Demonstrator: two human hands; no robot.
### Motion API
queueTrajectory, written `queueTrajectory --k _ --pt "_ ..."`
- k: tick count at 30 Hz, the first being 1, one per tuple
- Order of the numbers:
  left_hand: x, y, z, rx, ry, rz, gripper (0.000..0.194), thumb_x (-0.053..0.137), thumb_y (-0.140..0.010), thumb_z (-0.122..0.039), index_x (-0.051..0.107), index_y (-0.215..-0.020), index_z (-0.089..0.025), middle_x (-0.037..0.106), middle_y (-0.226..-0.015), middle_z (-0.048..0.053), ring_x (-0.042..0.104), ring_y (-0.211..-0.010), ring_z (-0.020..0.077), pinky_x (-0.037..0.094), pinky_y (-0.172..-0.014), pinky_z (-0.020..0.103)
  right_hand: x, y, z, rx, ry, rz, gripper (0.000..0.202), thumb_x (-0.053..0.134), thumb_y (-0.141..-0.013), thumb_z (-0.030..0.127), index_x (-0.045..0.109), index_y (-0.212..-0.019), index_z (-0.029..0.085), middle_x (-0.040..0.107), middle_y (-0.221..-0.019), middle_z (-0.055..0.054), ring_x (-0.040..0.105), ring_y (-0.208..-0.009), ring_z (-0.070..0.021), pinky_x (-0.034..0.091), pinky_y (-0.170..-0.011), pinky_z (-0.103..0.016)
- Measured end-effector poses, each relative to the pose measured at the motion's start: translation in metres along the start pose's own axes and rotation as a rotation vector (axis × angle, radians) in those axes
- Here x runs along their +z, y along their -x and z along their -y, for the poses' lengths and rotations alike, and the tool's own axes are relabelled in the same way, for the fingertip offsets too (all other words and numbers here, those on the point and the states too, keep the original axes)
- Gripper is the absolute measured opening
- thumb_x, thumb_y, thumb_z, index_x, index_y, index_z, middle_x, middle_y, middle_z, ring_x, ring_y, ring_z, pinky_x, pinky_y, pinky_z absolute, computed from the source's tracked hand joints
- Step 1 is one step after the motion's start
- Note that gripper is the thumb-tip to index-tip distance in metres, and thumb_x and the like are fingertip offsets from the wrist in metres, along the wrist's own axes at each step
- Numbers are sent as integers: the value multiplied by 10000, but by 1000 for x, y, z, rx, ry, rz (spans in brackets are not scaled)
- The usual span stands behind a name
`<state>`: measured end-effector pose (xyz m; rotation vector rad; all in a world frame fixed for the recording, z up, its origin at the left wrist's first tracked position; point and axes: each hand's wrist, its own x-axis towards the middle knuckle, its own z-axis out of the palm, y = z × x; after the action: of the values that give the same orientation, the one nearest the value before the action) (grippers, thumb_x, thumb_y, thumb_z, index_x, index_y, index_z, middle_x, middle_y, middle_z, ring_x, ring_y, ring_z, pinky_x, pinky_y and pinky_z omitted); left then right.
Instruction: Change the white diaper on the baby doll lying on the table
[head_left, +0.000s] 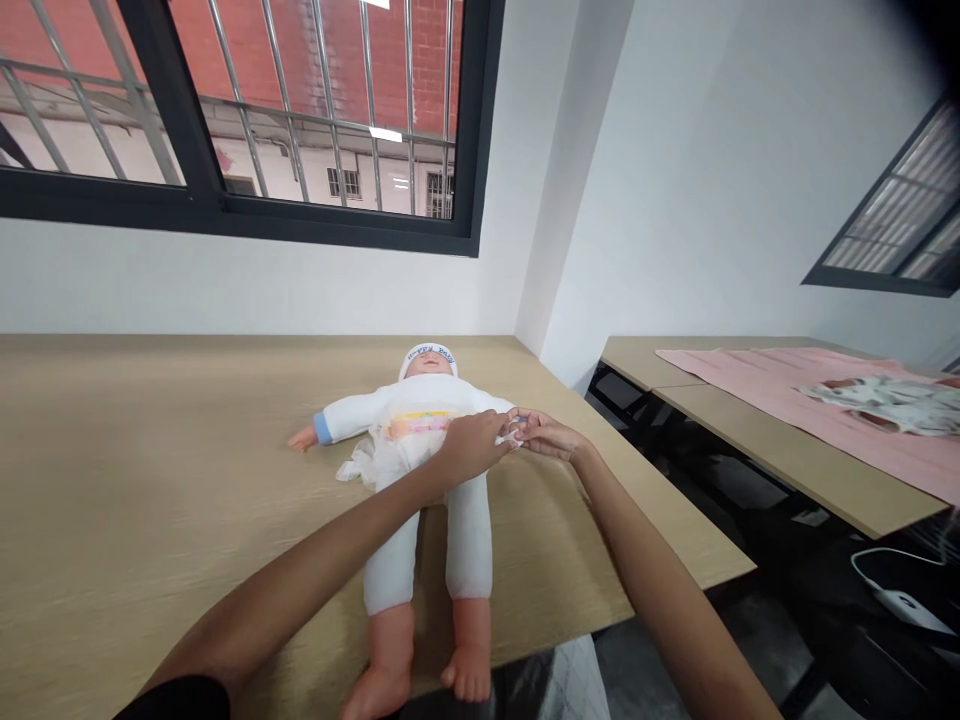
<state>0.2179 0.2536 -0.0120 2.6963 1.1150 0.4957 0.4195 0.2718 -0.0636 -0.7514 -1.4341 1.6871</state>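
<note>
A baby doll (470, 540) lies on its back on the table, dressed in white with blue cuffs and a lettered white cap (429, 352). Around its waist is a white diaper (420, 428) with a yellow and pink front band; one side flap (360, 465) spreads loose to the left. My left hand (476, 445) reaches across the doll's hip, fingers closed at the diaper's right side. Close against it, my right hand (547, 435) pinches the same thin white edge (513, 436), which looks like the diaper's other flap. The doll's hand on that side is mostly hidden.
The wooden table (150, 500) runs back to a white wall under a barred window. To the right, across a gap, another table (720, 420) bears a pink cloth (780, 390) and a crumpled patterned garment (892, 403). A white device with a cable (911, 608) sits lower right.
</note>
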Motion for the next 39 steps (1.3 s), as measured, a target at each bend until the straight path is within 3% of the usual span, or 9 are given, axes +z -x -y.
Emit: queueTrajectory --k 4,13,20,30,39 --pt "0 1 0 -1 -26 -8 251 427 -855 -433 521 -819 -202 606 -839 -8 581 -750 158 339 -576 253 3 -1 1 -17 1 6 254 687 -713 164 562 -933 156 621 -913 -36 598 -767 -109 439 -747 -246" --pt "3 0 0 -14 -84 -11 180 410 -865 -312 551 -863 -201 620 -880 8 593 -823 160 393 -646 248 -2 -2 -2 11 -44 -8 298 677 -731 162 557 -1004 166 638 -886 -29 611 -823 -110 456 -769 -228" --pt "3 0 0 30 -148 -24 270 303 -907 -266 563 -901 -197 626 -892 27 594 -792 156 386 -614 240 1 -2 -2 19 -46 -13 280 689 -720 179 571 -974 180 611 -804 -10 600 -774 -111 453 -805 -270" --pt "6 0 3 44 -152 -39 283 296 -911 -264 567 -962 -204 629 -877 27 597 -759 167 407 -623 251 -4 -3 -6 34 -42 -11 344 696 -710 162 559 -1024 188 591 -757 13 587 -745 -97 441 -819 -266" --pt "5 1 -2 66 -172 -37 265 297 -923 -264 543 -990 -193 629 -973 45 597 -875 164 410 -688 258 1 -4 -3 27 -40 -15 301 686 -692 166 576 -972 162 626 -926 -35 595 -832 -115 459 -780 -248"
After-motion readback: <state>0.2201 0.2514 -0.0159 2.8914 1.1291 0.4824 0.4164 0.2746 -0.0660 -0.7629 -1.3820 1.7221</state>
